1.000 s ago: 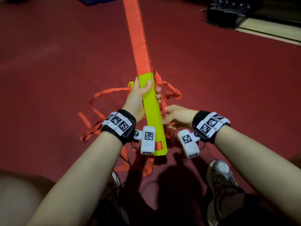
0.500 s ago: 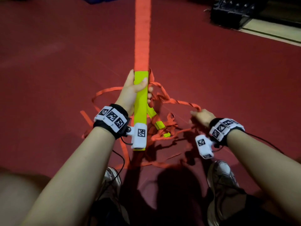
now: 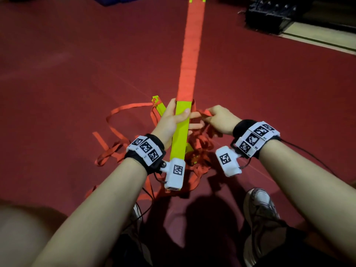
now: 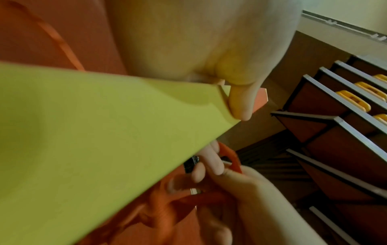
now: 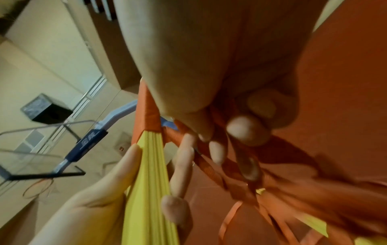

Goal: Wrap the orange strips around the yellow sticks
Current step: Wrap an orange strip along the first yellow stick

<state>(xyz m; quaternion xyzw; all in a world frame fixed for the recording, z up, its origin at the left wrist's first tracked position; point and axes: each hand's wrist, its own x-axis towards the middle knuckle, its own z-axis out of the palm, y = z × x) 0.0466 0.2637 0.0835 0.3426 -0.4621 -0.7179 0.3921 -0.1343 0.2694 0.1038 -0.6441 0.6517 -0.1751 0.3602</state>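
My left hand (image 3: 189, 118) grips a stack of flat yellow sticks (image 3: 180, 137), thumb on top and fingers curled underneath. The stack points away from me. A wide orange band (image 3: 189, 54) runs on from its far end across the red floor. My right hand (image 3: 209, 116) is close beside the stack's right edge and pinches a narrow orange strip (image 3: 204, 113). In the right wrist view its fingertips (image 5: 217, 154) clasp the strip (image 5: 201, 159) next to the stick edges (image 5: 150, 182). The left wrist view shows the thumb (image 4: 238, 102) on the sticks (image 4: 104, 132).
Loose orange strips (image 3: 200, 153) lie tangled on the floor under my hands, with loops trailing left (image 3: 123, 112). Another yellow stick (image 3: 159, 107) lies among them. A black crate (image 3: 269, 16) stands far right. My shoes (image 3: 258, 207) are below the hands.
My right hand swung out to the right with the strip, then came back up beside the stack's far end. The left hand kept hold of the sticks, now pointing straighter ahead.
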